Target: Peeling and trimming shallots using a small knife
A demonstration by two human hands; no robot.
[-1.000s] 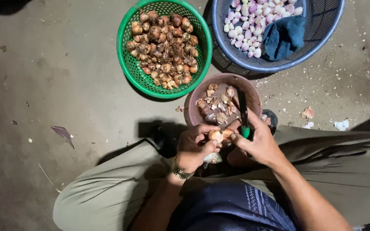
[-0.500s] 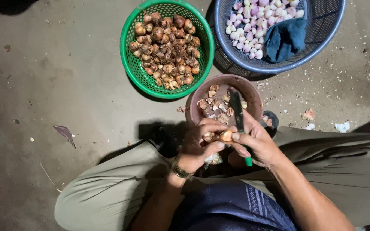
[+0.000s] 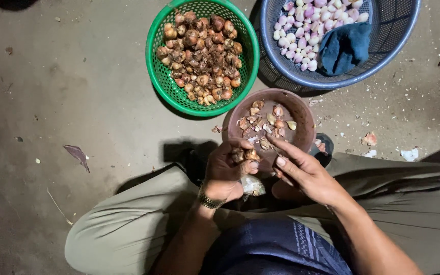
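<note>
My left hand is closed around a small brown unpeeled shallot, held just over the near rim of a brown bowl that contains peels and trimmings. My right hand is beside it, index finger stretched toward the bowl and thumb close to the shallot. No knife shows in this hand now; its palm and lower fingers are hidden. A metal watch band circles my left wrist.
A green basket full of unpeeled brown shallots stands at the back. A blue basket of peeled pink-white shallots with a dark blue cloth sits at the back right. Peel scraps litter the concrete floor. My knees in khaki trousers spread to both sides.
The green-handled knife seen in my right hand earlier is out of sight now. The right fingers have stretched toward the bowl, and the left hand still grips the shallot.
</note>
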